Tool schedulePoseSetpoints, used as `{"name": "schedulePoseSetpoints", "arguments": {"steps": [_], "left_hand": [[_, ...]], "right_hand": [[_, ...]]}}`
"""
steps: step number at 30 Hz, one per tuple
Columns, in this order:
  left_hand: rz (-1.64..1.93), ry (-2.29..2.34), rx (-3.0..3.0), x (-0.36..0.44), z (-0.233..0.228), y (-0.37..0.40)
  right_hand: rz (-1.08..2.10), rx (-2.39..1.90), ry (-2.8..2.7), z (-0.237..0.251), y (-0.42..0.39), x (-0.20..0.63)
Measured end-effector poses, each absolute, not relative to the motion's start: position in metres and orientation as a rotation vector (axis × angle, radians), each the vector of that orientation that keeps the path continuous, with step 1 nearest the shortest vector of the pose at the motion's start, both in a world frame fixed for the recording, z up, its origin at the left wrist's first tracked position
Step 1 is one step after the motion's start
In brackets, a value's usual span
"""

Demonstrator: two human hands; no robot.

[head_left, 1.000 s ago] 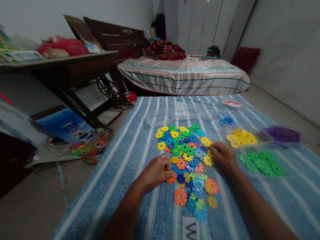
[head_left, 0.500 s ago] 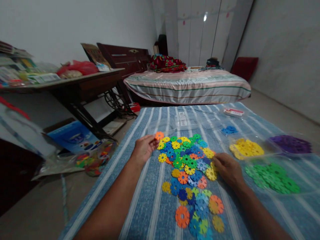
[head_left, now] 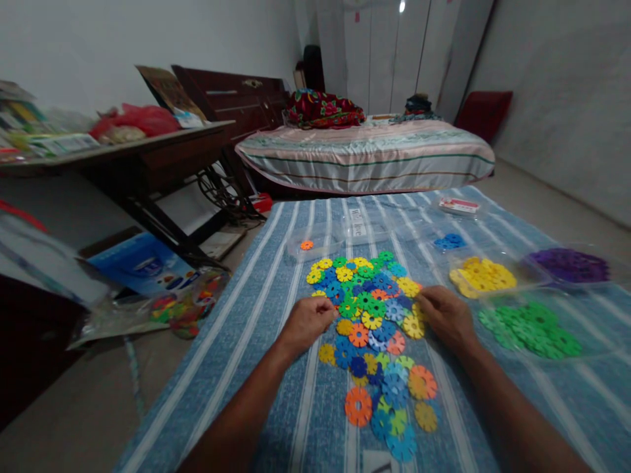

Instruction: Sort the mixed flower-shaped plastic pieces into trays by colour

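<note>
On the striped blue cloth (head_left: 246, 341) in front of you lies a big pile of colored flower discs (head_left: 374, 328). Your left hand (head_left: 308, 322) rests at the left edge of the pile, fingers curled down onto the discs. It touches them, but you cannot tell if it pinches one. Your right hand (head_left: 444, 316) sits at the right edge of the pile, fingers bent over a yellow disc (head_left: 413, 326). Whether it grips that disc is hidden too.

Past the pile, one orange disc (head_left: 306, 245) lies alone in a clear tray (head_left: 325, 240). To your right sit more clear trays. One holds yellow discs (head_left: 480, 274), one holds green discs (head_left: 530, 325), one holds purple discs (head_left: 569, 264), and a far one holds a few blue discs (head_left: 449, 242).

Beside the cloth on the left, a bag of more colored pieces (head_left: 185, 305) lies on the floor. A bed (head_left: 365, 154) stands at the far end of the room.
</note>
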State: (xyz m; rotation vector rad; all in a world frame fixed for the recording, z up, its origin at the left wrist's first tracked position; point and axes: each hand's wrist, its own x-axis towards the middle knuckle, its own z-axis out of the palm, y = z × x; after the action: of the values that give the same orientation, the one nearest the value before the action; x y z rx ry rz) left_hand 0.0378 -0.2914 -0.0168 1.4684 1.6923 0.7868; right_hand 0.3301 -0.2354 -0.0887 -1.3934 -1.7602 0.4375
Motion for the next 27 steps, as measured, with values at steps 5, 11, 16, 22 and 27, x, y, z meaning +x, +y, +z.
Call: {"name": "schedulePoseSetpoints", "arguments": {"steps": [5, 11, 16, 22, 27], "left_hand": [[0.604, 1.722, 1.861, 0.057, -0.015, -0.311], [0.597, 1.799, 2.165, 0.073, -0.022, -0.317], [0.518, 1.745, 2.235, 0.075, -0.025, -0.317], [0.641, 1.72, 2.186, 0.077, -0.027, -0.319], [0.812, 1.707, 1.917, 0.075, -0.024, -0.316]], "right_hand": [[0.454, -1.396, -1.766, -0.086, -0.236, 0.33], [0.44, -1.386, -1.78, -0.088, -0.236, 0.33], [0.434, -1.402, -1.778, -0.088, -0.235, 0.33], [0.431, -1.389, -1.779, -0.085, -0.235, 0.33], [0.409, -1.387, -1.793, -0.085, -0.235, 0.33]]}}
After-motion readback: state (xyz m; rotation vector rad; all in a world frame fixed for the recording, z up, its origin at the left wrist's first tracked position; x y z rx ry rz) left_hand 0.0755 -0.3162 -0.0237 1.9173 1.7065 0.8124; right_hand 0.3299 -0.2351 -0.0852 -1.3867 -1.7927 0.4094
